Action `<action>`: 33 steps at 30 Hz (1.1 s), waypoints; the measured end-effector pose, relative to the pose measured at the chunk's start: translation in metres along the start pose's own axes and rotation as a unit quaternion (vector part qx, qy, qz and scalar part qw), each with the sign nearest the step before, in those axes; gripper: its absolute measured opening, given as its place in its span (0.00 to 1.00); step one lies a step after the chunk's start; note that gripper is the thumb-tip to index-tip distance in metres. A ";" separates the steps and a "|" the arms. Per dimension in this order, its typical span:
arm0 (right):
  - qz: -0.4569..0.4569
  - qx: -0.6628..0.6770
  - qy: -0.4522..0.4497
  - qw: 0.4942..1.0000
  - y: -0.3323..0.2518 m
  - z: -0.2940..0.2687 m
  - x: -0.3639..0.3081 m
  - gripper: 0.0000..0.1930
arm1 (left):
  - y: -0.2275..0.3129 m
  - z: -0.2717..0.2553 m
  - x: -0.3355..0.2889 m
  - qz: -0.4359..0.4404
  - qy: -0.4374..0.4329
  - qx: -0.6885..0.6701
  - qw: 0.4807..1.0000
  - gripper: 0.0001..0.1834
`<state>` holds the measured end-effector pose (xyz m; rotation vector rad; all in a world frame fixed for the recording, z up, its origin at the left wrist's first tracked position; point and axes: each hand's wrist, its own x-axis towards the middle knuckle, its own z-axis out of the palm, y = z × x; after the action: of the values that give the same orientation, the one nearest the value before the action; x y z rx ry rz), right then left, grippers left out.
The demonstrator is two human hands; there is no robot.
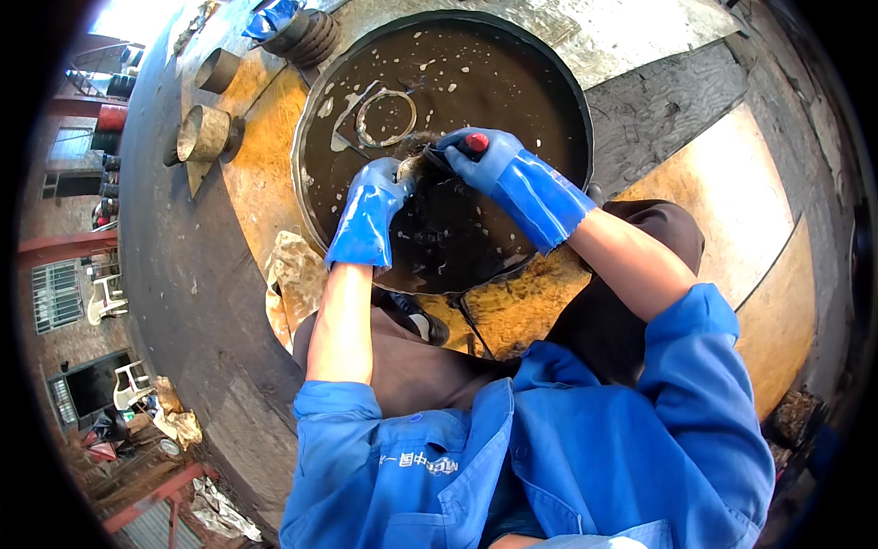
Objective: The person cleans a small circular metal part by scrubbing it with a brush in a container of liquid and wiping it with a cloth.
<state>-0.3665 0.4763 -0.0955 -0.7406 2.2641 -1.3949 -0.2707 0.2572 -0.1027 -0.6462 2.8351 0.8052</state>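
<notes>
Both my hands wear blue rubber gloves and are over a wide round metal pan (304,197) of dark, murky liquid. My left hand (380,183) is closed around a small, dull metal part (412,168), mostly hidden by the fingers. My right hand (485,157) grips a brush (476,142) with a red handle end. Its dark bristles seem to meet the part in my left hand; the glove covers most of the handle. Just beyond the left hand, a thin metal ring (387,117) lies in the liquid among pale flecks of foam.
Two short metal cylinders, one upper (218,70) and one lower (203,134), stand left of the pan. Behind them is a ribbed dark container (306,38) with a blue glove-like item (272,18) on it. A crumpled, stained cloth or paper (294,284) lies by my left knee.
</notes>
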 end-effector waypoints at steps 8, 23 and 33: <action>-0.201 -0.008 0.003 0.980 -0.014 0.010 -0.014 0.12 | -0.018 0.004 0.004 0.096 0.060 -0.062 0.992 0.15; -0.293 -0.121 0.016 0.948 -0.008 -0.002 -0.017 0.14 | -0.001 0.007 0.008 0.000 0.052 -0.010 0.999 0.24; -0.219 -0.132 0.074 0.964 -0.001 0.005 -0.010 0.14 | 0.015 0.006 -0.008 0.002 0.106 0.014 0.994 0.21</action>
<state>-0.3554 0.4785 -0.0967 -1.3316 2.5413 -1.3777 -0.2701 0.2747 -0.0995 -0.7642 3.0324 0.7355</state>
